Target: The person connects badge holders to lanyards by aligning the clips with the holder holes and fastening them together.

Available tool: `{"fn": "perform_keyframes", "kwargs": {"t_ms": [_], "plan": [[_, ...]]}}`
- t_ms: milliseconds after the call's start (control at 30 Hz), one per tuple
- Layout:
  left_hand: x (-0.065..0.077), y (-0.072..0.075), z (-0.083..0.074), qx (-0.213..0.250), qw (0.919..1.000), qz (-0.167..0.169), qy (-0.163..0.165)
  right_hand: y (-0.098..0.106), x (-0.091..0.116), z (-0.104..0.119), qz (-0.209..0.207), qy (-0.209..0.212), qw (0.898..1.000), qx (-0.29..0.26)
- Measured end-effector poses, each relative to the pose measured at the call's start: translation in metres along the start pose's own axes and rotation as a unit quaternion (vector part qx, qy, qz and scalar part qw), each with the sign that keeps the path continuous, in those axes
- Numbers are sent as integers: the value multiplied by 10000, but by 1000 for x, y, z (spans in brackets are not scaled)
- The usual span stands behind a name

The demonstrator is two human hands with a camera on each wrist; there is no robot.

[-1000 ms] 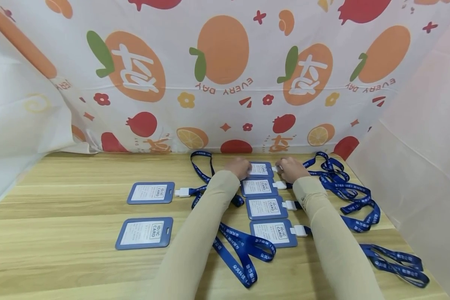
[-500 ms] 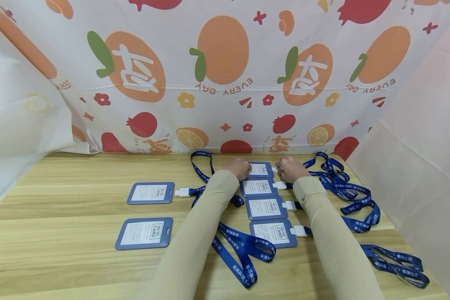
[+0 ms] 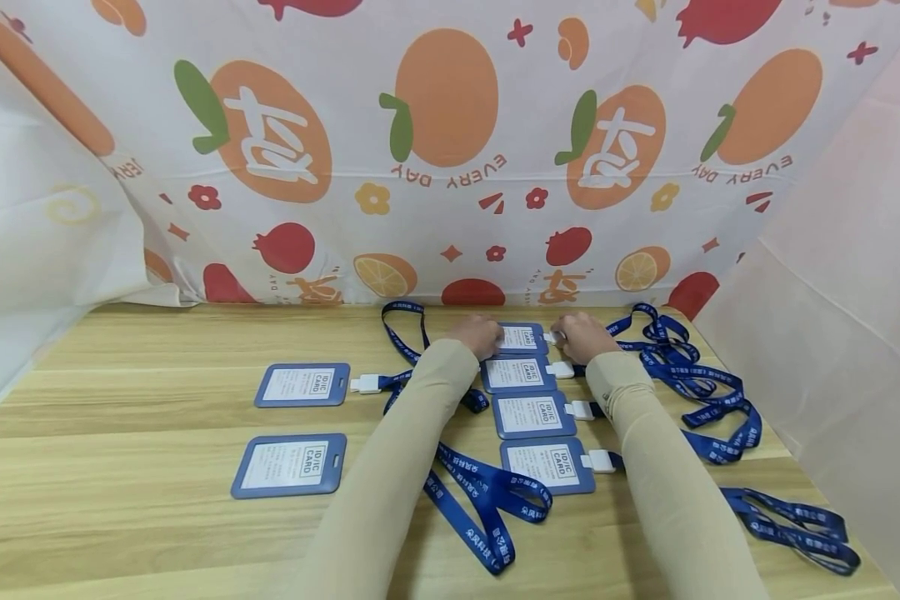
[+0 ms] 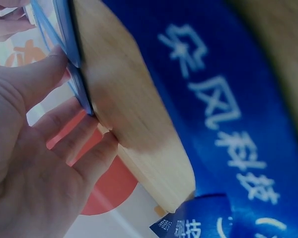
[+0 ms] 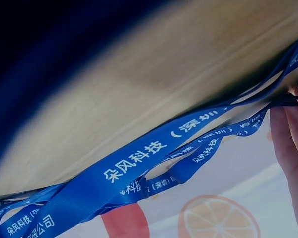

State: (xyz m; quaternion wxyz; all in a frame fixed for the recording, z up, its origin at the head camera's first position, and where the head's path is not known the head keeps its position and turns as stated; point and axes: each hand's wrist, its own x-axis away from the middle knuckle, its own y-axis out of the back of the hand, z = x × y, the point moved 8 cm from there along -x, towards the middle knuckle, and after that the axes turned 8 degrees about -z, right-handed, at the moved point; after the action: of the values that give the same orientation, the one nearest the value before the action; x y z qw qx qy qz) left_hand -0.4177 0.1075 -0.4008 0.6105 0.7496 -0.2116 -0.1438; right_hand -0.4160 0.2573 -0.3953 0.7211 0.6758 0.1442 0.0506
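Note:
At the far end of a column of blue ID card holders, my left hand [image 3: 477, 336] holds the left edge of the farthest card holder [image 3: 521, 337]. In the left wrist view, the thumb and fingers meet the edge of that holder [image 4: 83, 89]. My right hand [image 3: 587, 338] pinches the white clip [image 3: 551, 338] at the holder's right end. A blue printed lanyard [image 5: 139, 158] runs from near the right fingers in the right wrist view. Closer to me in the column lie more holders, such as this nearest holder [image 3: 547, 467], with white clips on their right ends.
Two more holders lie on the left: one with a clip [image 3: 300, 385], one without [image 3: 288, 467]. Loose lanyards rest in the middle [image 3: 487, 500] and along the right side [image 3: 708, 392], with a folded lanyard [image 3: 795, 529] at front right. A fruit-print cloth [image 3: 450, 208] hangs behind the table.

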Motion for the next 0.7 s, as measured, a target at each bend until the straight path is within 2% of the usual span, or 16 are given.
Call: {"fn": "perform_keyframes", "kwargs": {"t_ms": [300,700], "plan": [[1,1,-1,32,10000,5,52,-1,-1,2,-4,151,9999,52],[1,-1,1,0,9998,108,154,0,-1,1,38,-21,9999,-153]]}}
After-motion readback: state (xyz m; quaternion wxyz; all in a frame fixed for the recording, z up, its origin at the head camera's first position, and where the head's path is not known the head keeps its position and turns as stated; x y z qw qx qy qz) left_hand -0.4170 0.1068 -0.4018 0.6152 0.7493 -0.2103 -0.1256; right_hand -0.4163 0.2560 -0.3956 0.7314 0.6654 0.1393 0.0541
